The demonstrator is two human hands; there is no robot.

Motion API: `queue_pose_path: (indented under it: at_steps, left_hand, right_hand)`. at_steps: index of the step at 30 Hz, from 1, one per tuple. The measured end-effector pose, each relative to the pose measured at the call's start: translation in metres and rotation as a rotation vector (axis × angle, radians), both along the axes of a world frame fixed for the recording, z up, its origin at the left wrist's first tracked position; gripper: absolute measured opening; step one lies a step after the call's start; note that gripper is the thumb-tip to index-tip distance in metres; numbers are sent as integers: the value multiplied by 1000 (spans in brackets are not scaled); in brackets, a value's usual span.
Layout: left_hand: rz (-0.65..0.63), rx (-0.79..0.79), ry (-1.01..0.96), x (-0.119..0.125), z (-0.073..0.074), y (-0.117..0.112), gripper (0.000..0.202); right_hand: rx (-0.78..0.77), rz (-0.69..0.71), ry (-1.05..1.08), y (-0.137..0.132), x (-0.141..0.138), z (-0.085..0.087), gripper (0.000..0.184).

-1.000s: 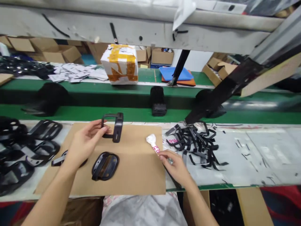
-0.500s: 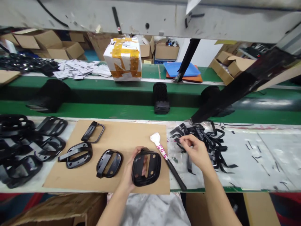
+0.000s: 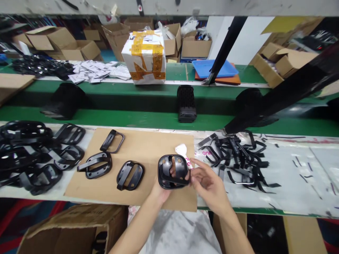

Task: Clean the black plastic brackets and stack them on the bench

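Observation:
My left hand grips a black rounded plastic frame from below, its slotted face turned up, with some fingers showing through the slot. A bent black strip lies across the lower part of this frame. My right hand has its thumb and fingers closed on the strip's right end, at the frame's right edge. Behind the right hand lies a tool with a white-wrapped head, its handle mostly hidden. On the cardboard sheet to the left sit several similar black frames with strips across them.
A heap of black strips lies on the right of the bench. More black frames are piled at far left. Behind the bench, a green conveyor carries a black ribbed part. A dark slanted post stands at right.
My right hand has moved left from the strip heap to the frame, bringing a strip. My left hand has raised and tilted the frame. The camera view has shifted.

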State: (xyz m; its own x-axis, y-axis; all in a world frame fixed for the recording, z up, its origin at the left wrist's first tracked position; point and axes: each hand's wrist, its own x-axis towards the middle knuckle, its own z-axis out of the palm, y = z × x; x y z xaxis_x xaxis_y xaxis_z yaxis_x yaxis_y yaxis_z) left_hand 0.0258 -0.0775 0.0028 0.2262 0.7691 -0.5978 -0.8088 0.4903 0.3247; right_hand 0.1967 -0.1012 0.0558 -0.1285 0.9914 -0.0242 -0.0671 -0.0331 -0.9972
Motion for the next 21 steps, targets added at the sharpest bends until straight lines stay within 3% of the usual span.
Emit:
queue_pose_path:
  at_steps: [3, 5, 8, 11, 15, 21]
  left_hand:
    - [-4, 10, 3, -6, -4, -1, 16]
    - [3, 18, 29, -9, -5, -1, 15]
    - [2, 47, 52, -11, -1, 1, 17]
    - [11, 70, 69, -8, 7, 2, 19]
    - [19, -1, 144, -3, 16, 5, 23]
    - [35, 6, 275, -3, 16, 7, 26]
  right_hand:
    - [101, 159, -191, -6, 5, 7, 33]
    - [96, 227, -191, -8, 11, 12, 26]
    - [103, 158, -139, -10, 14, 16, 20]
    - [273, 28, -196, -10, 9, 15, 24]
    - [506, 117, -395, -8, -6, 5, 33]
    - [484, 199, -543, -8, -12, -3, 30]
